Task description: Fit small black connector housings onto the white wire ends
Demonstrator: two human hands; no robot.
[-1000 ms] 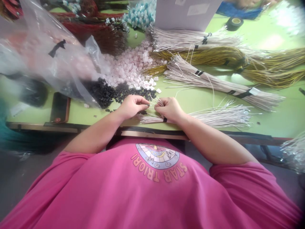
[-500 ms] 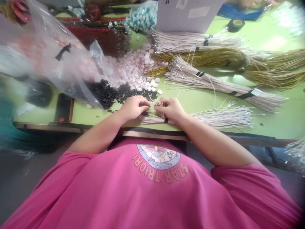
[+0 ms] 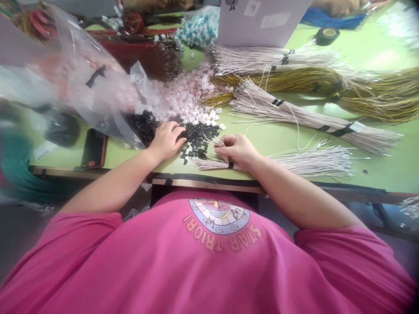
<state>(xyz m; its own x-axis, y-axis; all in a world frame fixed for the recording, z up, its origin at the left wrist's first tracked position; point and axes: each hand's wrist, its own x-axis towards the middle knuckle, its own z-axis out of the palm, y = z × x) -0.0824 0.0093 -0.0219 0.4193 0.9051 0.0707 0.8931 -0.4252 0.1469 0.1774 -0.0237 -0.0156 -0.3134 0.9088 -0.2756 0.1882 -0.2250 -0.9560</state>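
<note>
My left hand [image 3: 168, 140] rests over the pile of small black plastic pieces [image 3: 198, 138], fingers apart and slightly curled, at the left part of the heap. Nothing shows between its fingertips. In my right hand [image 3: 238, 149] a few thin white wires [image 3: 218, 142] are pinched between thumb and fingers, their ends poking out to the left. Below and behind that hand lies a taped bundle of white wires [image 3: 307, 160], with its shorter end [image 3: 209, 164] near the table edge.
Small white connectors [image 3: 193, 93] are heaped beyond the black pieces. More white wire bundles [image 3: 294, 107] and yellow wires [image 3: 366, 89] lie at the back right. A clear plastic bag [image 3: 88, 74] and a phone [image 3: 94, 148] are at the left. A person's hand [image 3: 342, 6] shows at the far right.
My left hand has moved left, away from the wire ends by my right hand and onto the black pieces, its fingers spreading. My right hand keeps its pinch on the wires.
</note>
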